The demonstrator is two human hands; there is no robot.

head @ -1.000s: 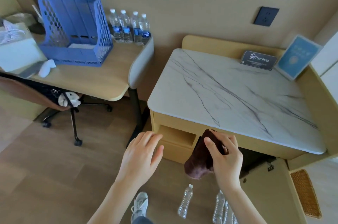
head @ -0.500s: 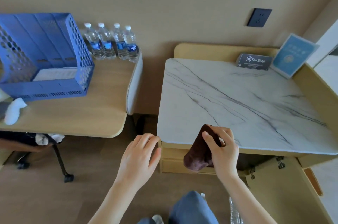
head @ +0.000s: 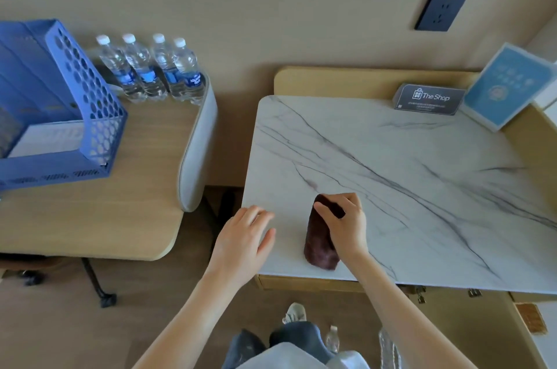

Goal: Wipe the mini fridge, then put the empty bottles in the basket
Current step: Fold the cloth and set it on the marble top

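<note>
While right hand (head: 346,227) grips cloth (head: 319,246) on marble top (head: 422,187) | left hand (head: 241,239) flat, empty.

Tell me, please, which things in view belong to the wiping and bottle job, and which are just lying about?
For the job: brown cloth, gripped by the right hand; left hand, open by the marble top; two bottles on the floor.
Lying about: blue file rack; four capped bottles on the desk; The Shop sign; blue card; wall socket.

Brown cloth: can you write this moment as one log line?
right hand grips brown cloth on marble top | left hand open at top's corner | bottles on floor
</note>
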